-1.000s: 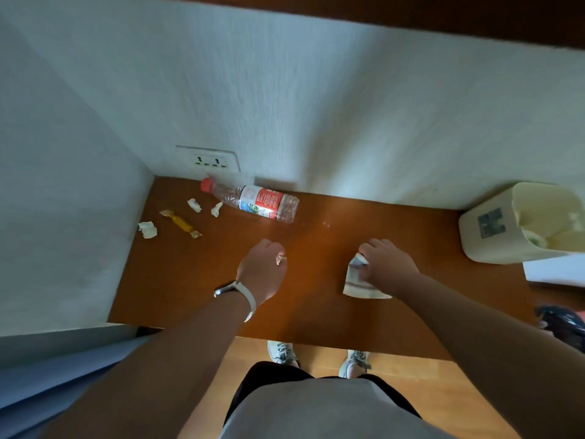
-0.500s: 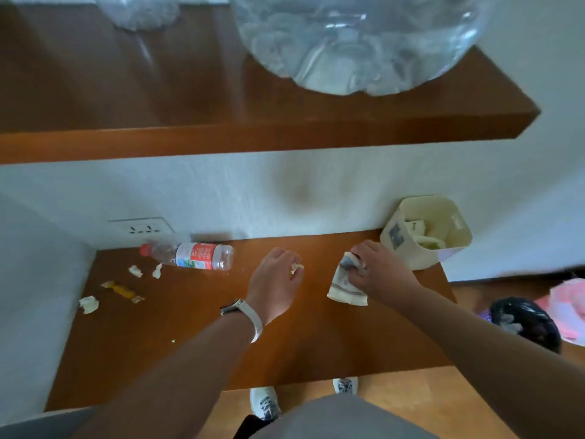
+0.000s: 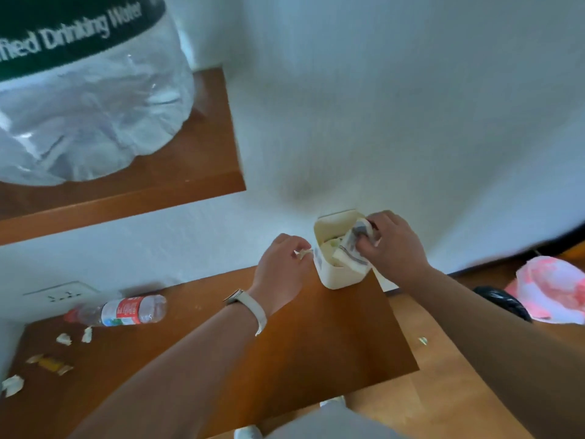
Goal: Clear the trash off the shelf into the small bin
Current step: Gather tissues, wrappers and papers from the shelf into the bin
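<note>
Two brown wooden shelves [image 3: 316,343], white wall [image 3: 411,122]. Right fingers [image 3: 378,220] grasp crumpled striped paper [image 3: 352,247] over cream plastic bin [image 3: 338,275]; left fingers [image 3: 292,239] pinch white scrap [image 3: 303,253].

Small bin [image 3: 342,275]: cream plastic, square, open top, upright at the back right corner of the brown wooden shelf [image 3: 316,350], against the wall. It has a label on its left face and pale trash inside.

Crumpled paper [image 3: 356,242]: white with a grey stripe, partly inside the bin mouth, gripped by the right hand [image 3: 395,245].

Small scrap [image 3: 303,253]: pale, pinched in the left hand [image 3: 281,270] just beside the bin's left rim.

Left end of shelf:
- Clear plastic bottle [image 3: 126,310] on its side by the back wall, red cap pointing left, red-white label.
- White scrap [image 3: 63,339] and second white scrap [image 3: 87,334] just in front of it.
- Yellow candy wrapper [image 3: 49,364] nearer the front.
- White wad [image 3: 12,384] at the far left.
</note>
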`<state>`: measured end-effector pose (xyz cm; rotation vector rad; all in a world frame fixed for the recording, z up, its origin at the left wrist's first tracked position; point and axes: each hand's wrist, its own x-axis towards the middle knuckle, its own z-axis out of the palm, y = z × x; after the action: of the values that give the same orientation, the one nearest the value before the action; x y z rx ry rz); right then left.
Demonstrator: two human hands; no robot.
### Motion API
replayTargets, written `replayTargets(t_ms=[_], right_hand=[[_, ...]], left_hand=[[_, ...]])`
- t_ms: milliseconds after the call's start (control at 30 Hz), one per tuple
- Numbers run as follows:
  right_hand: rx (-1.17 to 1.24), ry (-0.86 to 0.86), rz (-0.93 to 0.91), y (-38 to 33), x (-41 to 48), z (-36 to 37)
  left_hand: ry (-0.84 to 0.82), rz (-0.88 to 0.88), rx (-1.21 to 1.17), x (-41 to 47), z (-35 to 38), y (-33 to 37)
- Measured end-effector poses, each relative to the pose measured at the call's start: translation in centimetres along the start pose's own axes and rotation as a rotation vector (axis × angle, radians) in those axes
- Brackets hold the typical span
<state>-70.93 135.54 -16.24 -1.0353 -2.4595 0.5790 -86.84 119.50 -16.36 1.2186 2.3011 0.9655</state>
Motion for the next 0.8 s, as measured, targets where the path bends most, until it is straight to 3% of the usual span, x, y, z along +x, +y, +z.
replayTargets(t_ms=[167, 433, 700, 800], right_hand=[[0.029, 0.085, -0.013, 2.8, 3.4, -1.0], [0.108, 0.06, -0.014, 4.1, 7.1, 0.5], [0.055, 0.014, -0.173, 3.9, 10.1, 2.7], [-0.035, 0.003, -0.323, 4.2, 10.4, 3.3]], left_hand=[[-0.009, -0.042, 0.046, 1.9, 2.7, 1.9], [-0.07, -0.12, 0.096, 3.3, 5.3, 2.8], [-0.126, -0.083, 0.193, 5.4, 6.5, 2.2], [-0.134, -0.032, 0.247, 5.4, 6.6, 1.7]])
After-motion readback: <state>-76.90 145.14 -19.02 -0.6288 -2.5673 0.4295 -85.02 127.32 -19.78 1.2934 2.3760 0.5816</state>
